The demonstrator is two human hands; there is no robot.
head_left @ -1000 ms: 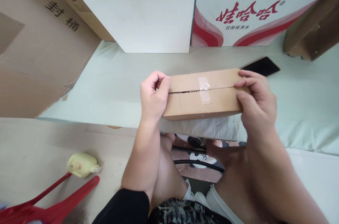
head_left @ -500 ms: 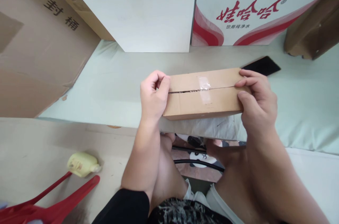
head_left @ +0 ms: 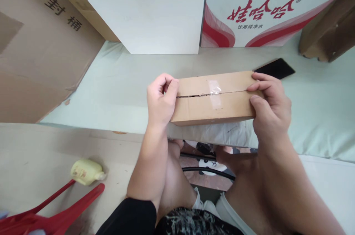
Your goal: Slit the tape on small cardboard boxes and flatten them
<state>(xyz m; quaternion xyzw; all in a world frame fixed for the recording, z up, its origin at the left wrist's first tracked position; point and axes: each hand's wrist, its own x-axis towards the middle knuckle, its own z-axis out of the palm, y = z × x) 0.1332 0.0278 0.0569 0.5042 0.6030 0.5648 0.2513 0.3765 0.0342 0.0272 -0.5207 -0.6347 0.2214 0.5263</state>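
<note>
Left hand (head_left: 161,101) and right hand (head_left: 271,104) pinched on carton (head_left: 194,109) ends.
Seam (head_left: 235,91) is bridged by clear tape (head_left: 215,100), slightly gapped near left end.

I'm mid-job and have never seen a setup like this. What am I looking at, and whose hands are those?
There is no robot here: these are a person's bare hands. The view comes from one camera worn on the head, looking forward and down.

The left hand and right hand grip opposite ends of a small cardboard box, with clear tape across its seam.

On the pale green cloth lies a flat black object, perhaps a phone. Beyond stand a white box and a red-and-white carton.
</note>
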